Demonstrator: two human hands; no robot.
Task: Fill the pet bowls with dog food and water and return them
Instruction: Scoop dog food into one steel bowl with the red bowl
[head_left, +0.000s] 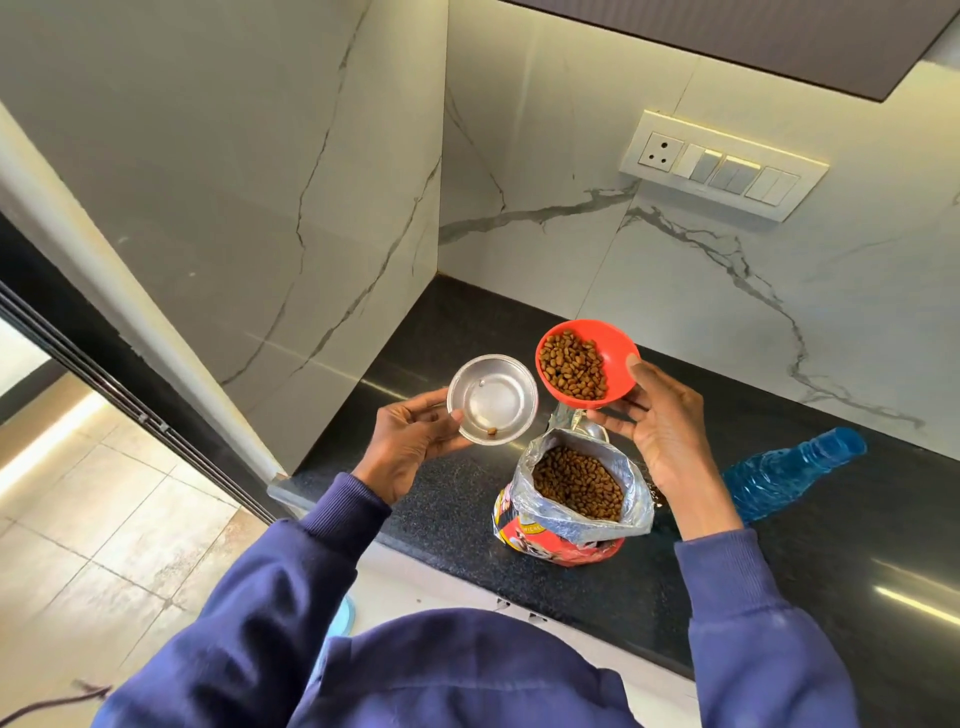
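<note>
left hand (410, 441) has its grip closed on a steel bowl (492, 399) holding one kibble piece; right hand (652, 415) grips a tilted red bowl (587, 361) of kibble above the open dog food bag (571, 499) on the black worktop (779, 561), blue bottle (789, 470) lying beside.

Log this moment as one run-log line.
left hand: holds steel bowl, one kibble | right hand: holds red bowl, kibble | bag: open | bottle: lying on counter
</note>
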